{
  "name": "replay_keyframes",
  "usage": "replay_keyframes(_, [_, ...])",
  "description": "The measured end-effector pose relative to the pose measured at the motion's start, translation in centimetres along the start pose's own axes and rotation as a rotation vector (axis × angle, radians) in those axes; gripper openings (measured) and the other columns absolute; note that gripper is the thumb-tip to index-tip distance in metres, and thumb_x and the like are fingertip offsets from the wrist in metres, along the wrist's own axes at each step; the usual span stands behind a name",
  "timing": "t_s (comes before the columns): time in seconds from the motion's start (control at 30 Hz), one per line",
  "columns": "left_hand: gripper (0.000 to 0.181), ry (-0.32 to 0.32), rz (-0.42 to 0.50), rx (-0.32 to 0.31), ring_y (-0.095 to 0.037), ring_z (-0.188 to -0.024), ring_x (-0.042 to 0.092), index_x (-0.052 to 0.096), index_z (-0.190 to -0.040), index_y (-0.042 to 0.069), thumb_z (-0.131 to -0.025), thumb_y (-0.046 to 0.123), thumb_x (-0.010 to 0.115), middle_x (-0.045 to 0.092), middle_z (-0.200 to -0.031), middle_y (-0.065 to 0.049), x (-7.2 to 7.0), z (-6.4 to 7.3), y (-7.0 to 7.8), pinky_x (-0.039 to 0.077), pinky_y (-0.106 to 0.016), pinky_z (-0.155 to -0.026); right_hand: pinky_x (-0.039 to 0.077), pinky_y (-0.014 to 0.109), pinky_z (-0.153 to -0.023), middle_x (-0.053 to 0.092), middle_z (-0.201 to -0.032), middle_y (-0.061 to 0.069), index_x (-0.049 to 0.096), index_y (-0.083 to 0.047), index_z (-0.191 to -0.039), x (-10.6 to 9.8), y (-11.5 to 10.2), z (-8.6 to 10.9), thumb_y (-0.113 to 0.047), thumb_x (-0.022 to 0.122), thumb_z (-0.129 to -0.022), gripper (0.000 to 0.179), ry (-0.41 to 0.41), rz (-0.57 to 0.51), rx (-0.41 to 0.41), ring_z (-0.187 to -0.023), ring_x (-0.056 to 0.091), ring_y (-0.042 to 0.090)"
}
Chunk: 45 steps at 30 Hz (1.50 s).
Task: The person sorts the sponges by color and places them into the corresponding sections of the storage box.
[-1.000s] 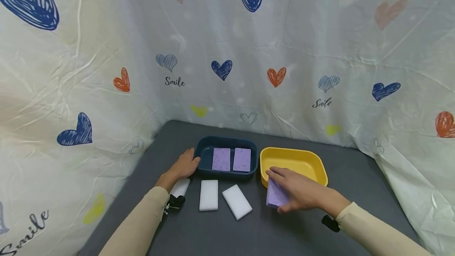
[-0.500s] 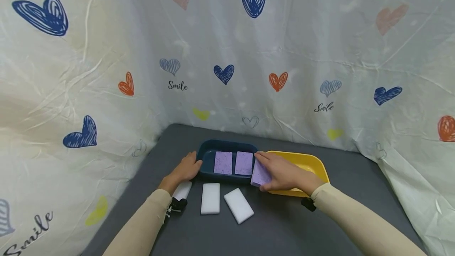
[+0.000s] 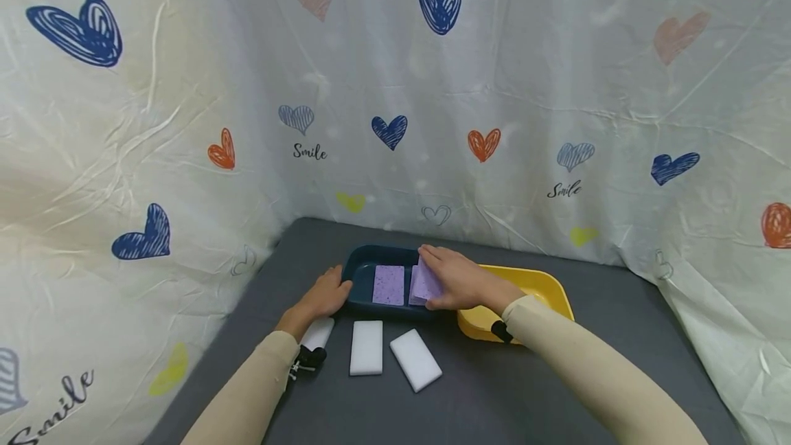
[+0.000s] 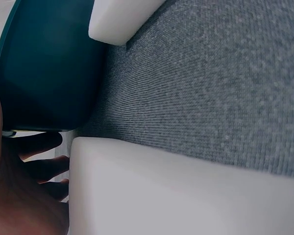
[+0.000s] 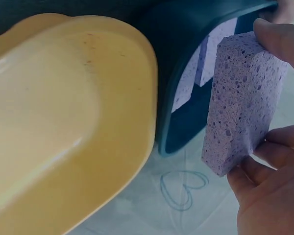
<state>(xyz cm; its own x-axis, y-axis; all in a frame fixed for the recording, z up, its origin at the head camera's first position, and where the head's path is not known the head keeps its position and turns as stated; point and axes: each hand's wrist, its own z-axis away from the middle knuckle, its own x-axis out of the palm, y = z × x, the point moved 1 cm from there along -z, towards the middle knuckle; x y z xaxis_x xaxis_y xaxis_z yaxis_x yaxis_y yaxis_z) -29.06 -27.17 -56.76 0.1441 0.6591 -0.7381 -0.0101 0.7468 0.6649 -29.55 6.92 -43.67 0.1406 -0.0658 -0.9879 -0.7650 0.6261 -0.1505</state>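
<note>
My right hand [image 3: 460, 279] pinches a purple sponge [image 5: 242, 105] between thumb and fingers. It holds the sponge over the right part of the dark blue tub [image 3: 362, 280], where it overlaps another purple sponge lying inside. To the left of that one lies a further purple sponge [image 3: 388, 286] in the same tub. At the tub's left end is my left hand [image 3: 320, 295], its fingers along the end wall and its thumb by the near corner. In the left wrist view those fingers [image 4: 41, 167] look fairly straight and hold nothing between them.
A yellow tub [image 3: 546, 288] stands close to the blue tub's right side, partly behind my right forearm. Two white foam blocks [image 3: 367, 347] lie in front of the blue tub. Another white block [image 3: 317, 335] sits under my left wrist. A heart-printed curtain [image 3: 519, 81] hangs behind the table.
My right hand has carried its purple sponge leftward, from the yellow tub's near side to above the blue tub. My left hand has kept its place at the blue tub's end.
</note>
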Motion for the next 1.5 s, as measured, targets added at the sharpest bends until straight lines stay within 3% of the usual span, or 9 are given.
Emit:
replay_keyframes(0.37, [0.078, -0.001, 0.021, -0.007, -0.053, -0.167, 0.011, 0.017, -0.170, -0.011, -0.114, 0.037, 0.042, 0.017, -0.178, -0.034, 0.7, 0.1, -0.4, 0.012, -0.069, -0.135, 0.029, 0.053, -0.135, 0.033, -0.179, 0.016, 0.030, -0.003, -0.173, 0.9, 0.1, -2.8, -0.044, 0.086, -0.091, 0.107, -0.027, -0.037, 0.079, -0.164, 0.036, 0.038])
replay_keyframes(0.67, [0.078, 0.009, 0.030, 0.000, -0.054, -0.167, 0.013, 0.020, -0.170, -0.011, -0.114, 0.038, 0.043, 0.018, -0.178, -0.034, 1.2, 0.1, -0.5, 0.014, -0.070, -0.134, 0.028, 0.051, -0.136, 0.032, -0.180, 0.015, 0.030, -0.004, -0.173, 2.5, 0.3, -4.0, -0.043, 0.089, -0.091, 0.108, -0.050, -0.053, 0.082, -0.165, 0.034, 0.037])
replay_keyframes(1.1, [0.081, 0.000, 0.041, 0.019, -0.057, -0.165, 0.011, 0.019, -0.169, -0.014, -0.115, 0.042, 0.042, 0.016, -0.176, -0.038, 0.2, 0.9, 1.2, 0.013, -0.071, -0.133, 0.030, 0.052, -0.135, 0.034, -0.178, 0.016, 0.032, -0.003, -0.172, 2.6, 1.4, -2.8, -0.044, 0.085, -0.096, 0.101, -0.047, -0.061, 0.119, -0.165, 0.035, 0.036])
replay_keyframes(1.33, [0.080, 0.021, 0.002, 0.009, -0.056, -0.165, 0.017, 0.022, -0.168, -0.014, -0.113, 0.040, 0.046, 0.022, -0.176, -0.037, 0.1, -0.1, -0.2, 0.017, -0.073, -0.132, 0.031, 0.053, -0.135, 0.034, -0.178, 0.016, 0.033, -0.003, -0.172, 2.3, 2.4, -1.8, -0.045, 0.081, -0.099, 0.096, -0.048, -0.075, 0.160, -0.165, 0.034, 0.036])
replay_keyframes(1.5, [0.079, 0.028, 0.014, 0.023, -0.056, -0.165, 0.017, 0.020, -0.169, -0.013, -0.111, 0.036, 0.042, 0.023, -0.176, -0.036, 0.2, -0.5, -0.6, 0.017, -0.073, -0.132, 0.031, 0.055, -0.134, 0.033, -0.179, 0.017, 0.031, -0.003, -0.172, 2.1, 2.9, -1.0, -0.045, 0.079, -0.101, 0.095, -0.045, -0.086, 0.190, -0.165, 0.034, 0.038])
